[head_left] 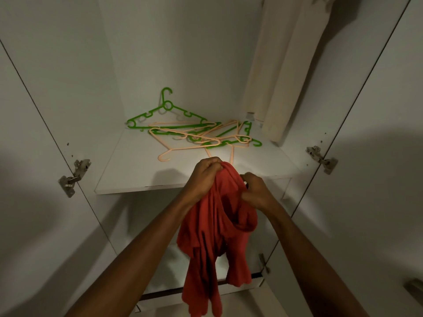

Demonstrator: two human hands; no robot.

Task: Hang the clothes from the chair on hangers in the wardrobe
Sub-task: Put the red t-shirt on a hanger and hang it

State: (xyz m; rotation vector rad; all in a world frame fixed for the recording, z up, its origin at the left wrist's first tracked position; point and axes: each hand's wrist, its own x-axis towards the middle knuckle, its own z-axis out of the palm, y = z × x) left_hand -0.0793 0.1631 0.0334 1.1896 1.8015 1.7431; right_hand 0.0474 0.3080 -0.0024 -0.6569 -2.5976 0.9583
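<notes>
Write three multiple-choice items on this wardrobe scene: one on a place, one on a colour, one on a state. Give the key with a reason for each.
1. Where do the hangers lie?
A. On the wardrobe shelf
B. On a rail
C. On the floor

2. What colour is the shirt in the hands?
A. Green
B. Cream
C. Red

3. How is the shirt held?
A. Left hand only
B. Both hands grip it at the top
C. Draped over a forearm

Key:
1 A, the green and peach hangers sit in a loose pile on the white shelf.
2 C, the cloth is red; the cream garment hangs at the back right.
3 B, the left hand and the right hand both bunch the cloth near its top while the rest hangs down.
</notes>
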